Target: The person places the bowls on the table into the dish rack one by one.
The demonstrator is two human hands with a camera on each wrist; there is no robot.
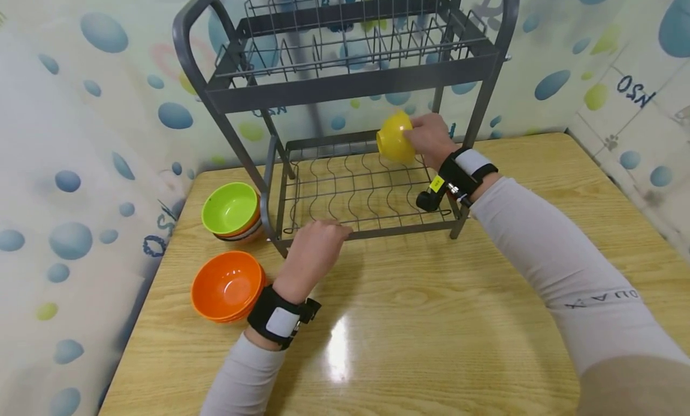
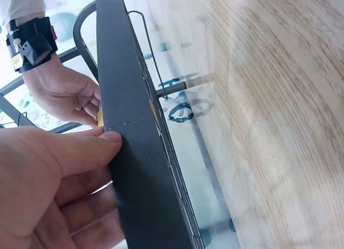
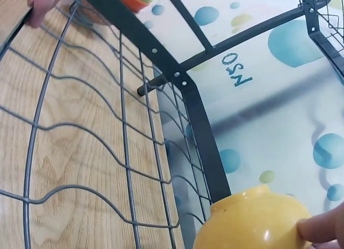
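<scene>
My right hand (image 1: 431, 139) grips a yellow bowl (image 1: 396, 139) by its side, above the right rear of the lower wire shelf of a two-tier dish rack (image 1: 399, 229). The bowl is tipped on its side, its base facing left in the head view. In the right wrist view, a thumb presses the yellow bowl (image 3: 252, 222) close to the rear rail (image 3: 207, 147); whether they touch, I cannot tell. My left hand (image 1: 315, 254) holds the lower shelf's front rail. The left wrist view shows its thumb (image 2: 110, 144) against the dark rail (image 2: 129, 120), other fingers curled behind.
Left of the rack stand a stack topped by a green bowl (image 1: 230, 208) and nearer orange bowls (image 1: 226, 284). The upper tier (image 1: 356, 84) overhangs the lower shelf. A patterned wall (image 1: 135, 123) borders the wooden table (image 1: 431, 332) behind and at both sides.
</scene>
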